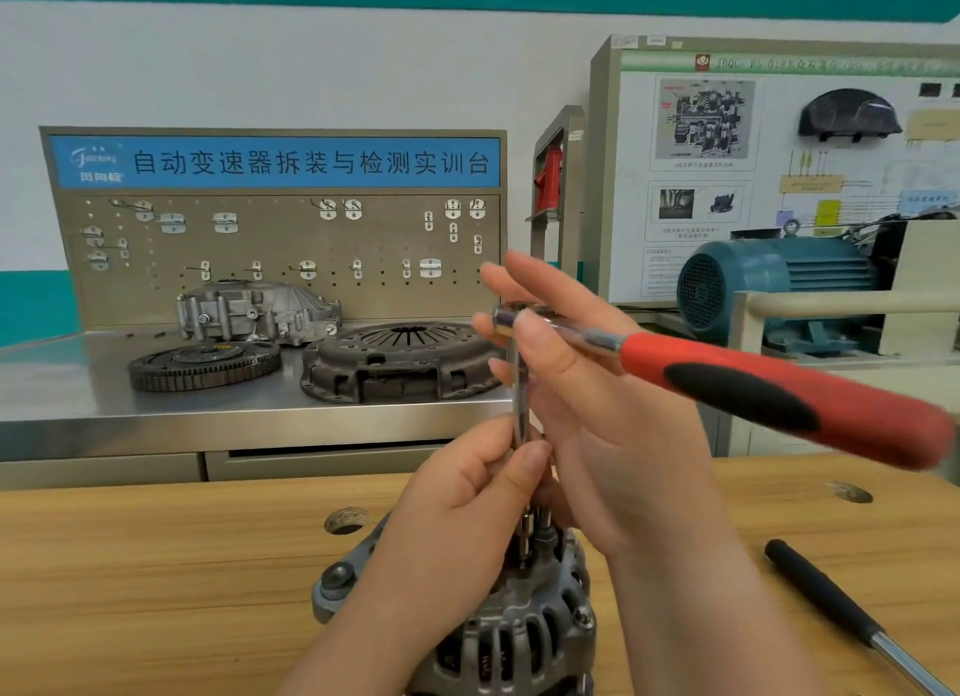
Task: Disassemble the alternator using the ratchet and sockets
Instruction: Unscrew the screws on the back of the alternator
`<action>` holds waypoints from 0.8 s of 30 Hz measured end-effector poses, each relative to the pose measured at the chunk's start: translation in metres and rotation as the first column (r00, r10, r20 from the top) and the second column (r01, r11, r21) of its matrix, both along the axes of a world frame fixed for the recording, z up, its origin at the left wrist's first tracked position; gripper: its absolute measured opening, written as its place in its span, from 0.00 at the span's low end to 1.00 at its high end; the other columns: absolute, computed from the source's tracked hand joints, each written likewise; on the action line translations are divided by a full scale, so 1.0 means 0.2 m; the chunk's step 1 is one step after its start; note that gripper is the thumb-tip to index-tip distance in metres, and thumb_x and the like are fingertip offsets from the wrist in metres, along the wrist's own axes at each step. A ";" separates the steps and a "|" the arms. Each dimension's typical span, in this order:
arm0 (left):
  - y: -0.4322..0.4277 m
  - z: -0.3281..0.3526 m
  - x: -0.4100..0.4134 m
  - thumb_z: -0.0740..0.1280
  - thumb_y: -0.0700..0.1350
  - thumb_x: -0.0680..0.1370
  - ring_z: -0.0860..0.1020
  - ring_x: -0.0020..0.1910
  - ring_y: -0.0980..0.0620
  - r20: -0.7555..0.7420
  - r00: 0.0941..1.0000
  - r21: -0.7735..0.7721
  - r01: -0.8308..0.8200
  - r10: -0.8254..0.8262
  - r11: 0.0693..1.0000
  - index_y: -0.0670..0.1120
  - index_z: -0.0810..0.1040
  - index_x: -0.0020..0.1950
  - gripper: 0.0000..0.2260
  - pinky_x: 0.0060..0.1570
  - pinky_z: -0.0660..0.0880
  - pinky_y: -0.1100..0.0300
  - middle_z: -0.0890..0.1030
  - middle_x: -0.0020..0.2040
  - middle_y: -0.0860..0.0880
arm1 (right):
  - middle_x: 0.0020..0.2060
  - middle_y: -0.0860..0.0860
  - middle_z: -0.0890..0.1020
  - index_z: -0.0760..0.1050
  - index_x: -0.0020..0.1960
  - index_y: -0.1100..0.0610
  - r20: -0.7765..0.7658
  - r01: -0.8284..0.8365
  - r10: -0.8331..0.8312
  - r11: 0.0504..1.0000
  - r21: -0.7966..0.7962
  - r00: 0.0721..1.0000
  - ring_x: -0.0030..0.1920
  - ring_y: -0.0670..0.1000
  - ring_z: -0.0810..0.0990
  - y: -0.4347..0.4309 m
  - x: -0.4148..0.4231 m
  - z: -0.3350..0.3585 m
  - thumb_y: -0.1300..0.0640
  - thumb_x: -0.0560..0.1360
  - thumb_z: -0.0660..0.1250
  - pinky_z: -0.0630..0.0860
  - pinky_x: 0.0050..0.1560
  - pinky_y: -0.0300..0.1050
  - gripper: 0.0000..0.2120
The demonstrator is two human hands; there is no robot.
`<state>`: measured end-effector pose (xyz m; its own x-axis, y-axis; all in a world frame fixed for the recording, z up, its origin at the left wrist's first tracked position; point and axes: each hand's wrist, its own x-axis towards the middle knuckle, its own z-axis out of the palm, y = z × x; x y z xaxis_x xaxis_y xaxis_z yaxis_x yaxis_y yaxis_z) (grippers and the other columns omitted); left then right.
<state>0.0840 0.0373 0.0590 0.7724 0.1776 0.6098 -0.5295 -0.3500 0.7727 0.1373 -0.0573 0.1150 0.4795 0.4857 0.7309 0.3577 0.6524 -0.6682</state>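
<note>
The grey alternator (524, 638) stands on the wooden bench at the bottom centre, its shaft pointing up. A ratchet (779, 388) with a red and black handle sits on a long steel extension bar (519, 404) that runs straight down to a socket (524, 539) on the alternator's top. My left hand (457, 529) pinches the lower part of the extension bar just above the alternator. My right hand (587, 362) holds the ratchet head, thumb over its top and the other fingers straight behind it. The handle sticks out to the right and looks blurred.
A black-handled bar tool (841, 607) lies on the bench at the right. Two round holes (345, 519) show in the bench top. Behind, a steel table carries a flywheel (202, 365), a clutch cover (400, 360) and a housing. A teal motor (769, 284) stands at the right.
</note>
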 end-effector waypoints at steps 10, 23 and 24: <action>0.02 0.00 -0.01 0.63 0.53 0.76 0.79 0.44 0.49 -0.063 0.996 0.028 0.067 -0.065 0.997 0.52 0.81 0.50 0.10 0.50 0.76 0.48 0.84 0.41 0.47 | 0.46 0.54 0.87 0.75 0.55 0.58 -0.425 -0.280 0.267 0.959 0.032 0.865 0.45 0.53 0.87 0.00 0.03 -0.01 0.41 0.70 0.58 0.82 0.43 0.42 0.24; 0.04 0.07 -0.04 0.56 0.49 0.78 0.69 0.29 0.55 0.146 0.987 -0.217 -0.032 0.065 0.976 0.55 0.75 0.36 0.13 0.37 0.71 0.61 0.69 0.28 0.55 | 0.48 0.45 0.85 0.82 0.50 0.47 0.227 0.286 -0.220 0.903 -0.321 0.949 0.50 0.45 0.83 -0.10 0.08 0.01 0.40 0.74 0.65 0.79 0.52 0.43 0.13; 0.05 0.08 -0.04 0.57 0.49 0.78 0.67 0.28 0.56 0.159 0.985 -0.254 -0.024 0.066 0.967 0.55 0.75 0.35 0.13 0.36 0.70 0.62 0.68 0.28 0.55 | 0.46 0.44 0.85 0.82 0.47 0.47 0.326 0.343 -0.226 0.865 -0.366 0.918 0.48 0.43 0.83 -0.13 0.09 0.01 0.41 0.74 0.67 0.79 0.51 0.40 0.12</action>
